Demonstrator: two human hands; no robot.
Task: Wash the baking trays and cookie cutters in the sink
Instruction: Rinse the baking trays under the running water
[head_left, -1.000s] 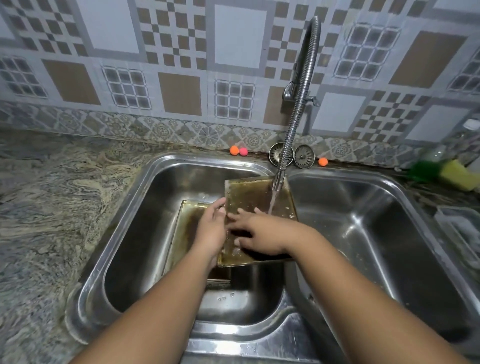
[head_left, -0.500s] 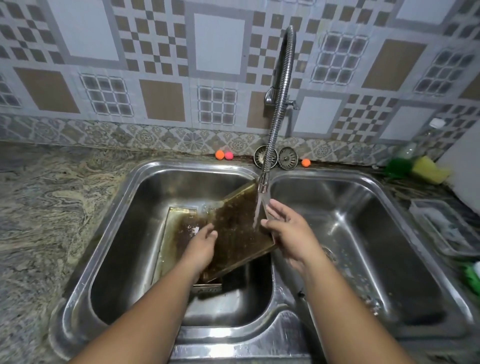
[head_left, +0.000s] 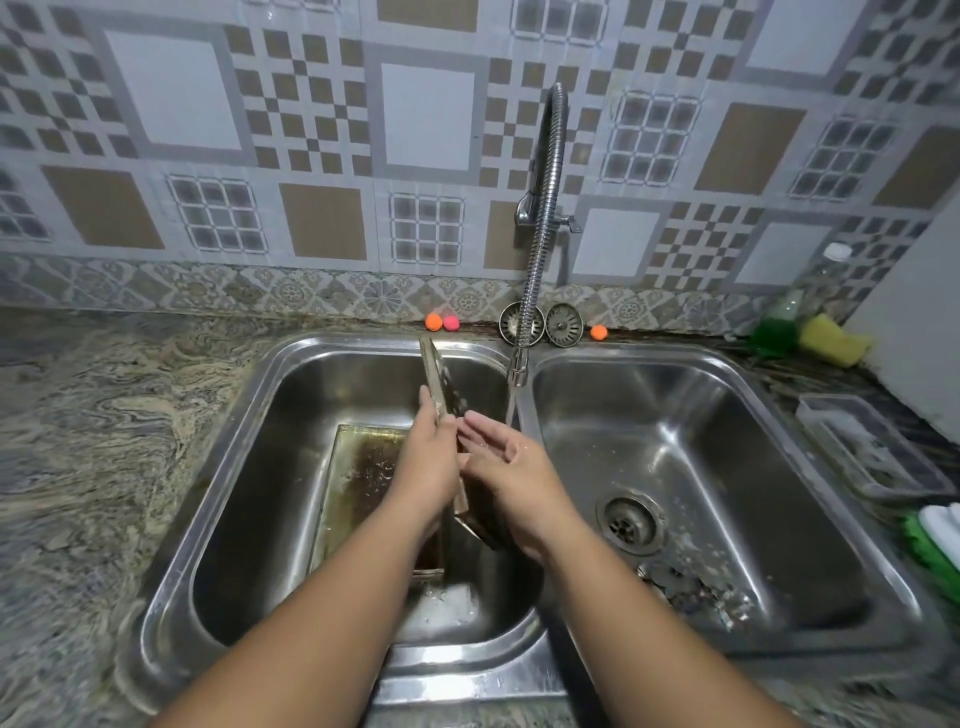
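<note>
A dirty baking tray (head_left: 440, 376) stands almost on edge over the left sink basin (head_left: 291, 467), seen edge-on. My left hand (head_left: 428, 457) grips its left side. On the tray's right face lies my right hand (head_left: 511, 467), palm flat and fingers spread. A second greasy tray (head_left: 358, 478) lies flat on the basin floor beneath. Water runs from the flexible faucet (head_left: 540, 234) just right of the held tray. No cookie cutters are visible.
The right basin (head_left: 769, 493) holds a drain and food debris near its front. Two strainer plugs (head_left: 543, 325) and small orange balls (head_left: 434, 322) sit on the back ledge. A green and yellow sponge (head_left: 810, 338), a clear container (head_left: 872, 447) and a green brush (head_left: 930, 540) are at the right.
The held tray has been turned from lying tilted under the stream to nearly upright on its edge. My right hand moved from the water onto the tray's right face.
</note>
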